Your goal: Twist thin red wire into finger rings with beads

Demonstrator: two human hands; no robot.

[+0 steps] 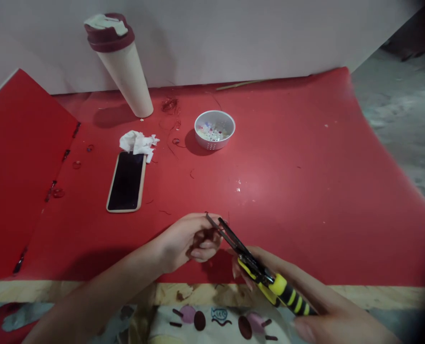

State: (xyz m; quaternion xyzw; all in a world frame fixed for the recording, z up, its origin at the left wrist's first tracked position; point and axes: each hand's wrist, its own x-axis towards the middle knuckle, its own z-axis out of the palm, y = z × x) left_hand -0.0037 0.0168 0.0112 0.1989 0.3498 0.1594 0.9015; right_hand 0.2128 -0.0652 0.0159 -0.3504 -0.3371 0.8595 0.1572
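My left hand [191, 241] is curled at the near edge of the red mat [287, 181], fingers pinched round something small that I cannot make out. My right hand [270, 272] grips long-nosed pliers [251, 263] with yellow and black handles. The pliers' dark jaws are slightly apart and point up-left, their tips right at my left fingertips. Both hands hover just above the mat's front edge.
A white perforated bowl [214, 129] with small coloured beads sits mid-mat. A phone [126, 180] lies face up at left, a crumpled tissue [138, 142] above it. A cream tumbler with a maroon lid [121, 64] stands at the back. Wire scraps and small rings lie about.
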